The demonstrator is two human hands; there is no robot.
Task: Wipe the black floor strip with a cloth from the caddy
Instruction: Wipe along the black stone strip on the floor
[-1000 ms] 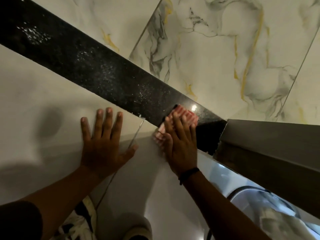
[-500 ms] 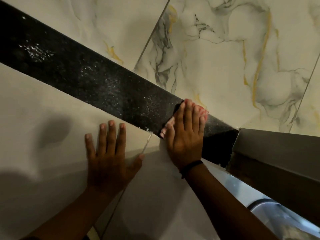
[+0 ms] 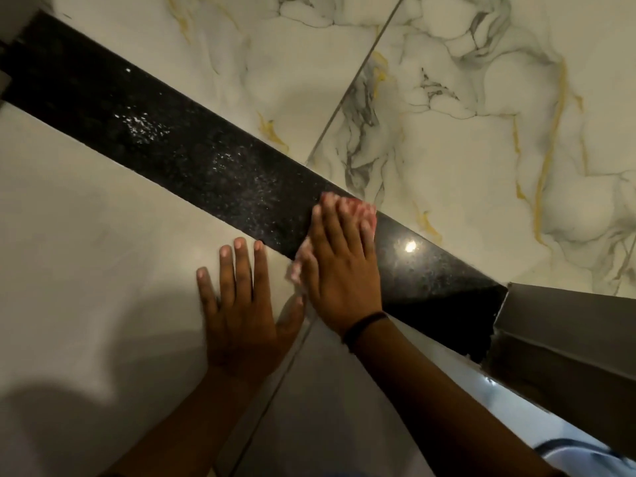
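The black floor strip [image 3: 192,156] runs diagonally from the upper left to the lower right between pale tiles. Its left stretch is speckled with white flecks; the part right of my hand [image 3: 423,266] looks glossy with a light reflection. My right hand [image 3: 339,266] lies flat, palm down, pressing a pink cloth [image 3: 364,213] onto the strip. Only the cloth's edges show past my fingertips and by my thumb. My left hand [image 3: 241,304] rests flat on the plain tile beside it, fingers spread, holding nothing. The caddy is not in view.
Marble tiles [image 3: 481,166] with grey and gold veins lie beyond the strip. A grey door-frame corner [image 3: 564,332] cuts off the strip at the lower right. A shiny curved white object [image 3: 564,452] shows at the bottom right edge.
My right hand has slid the cloth a little leftward along the strip, leaving a clean glossy patch behind it. The camera view shifted, showing more of the strip. The left hand stayed planted.
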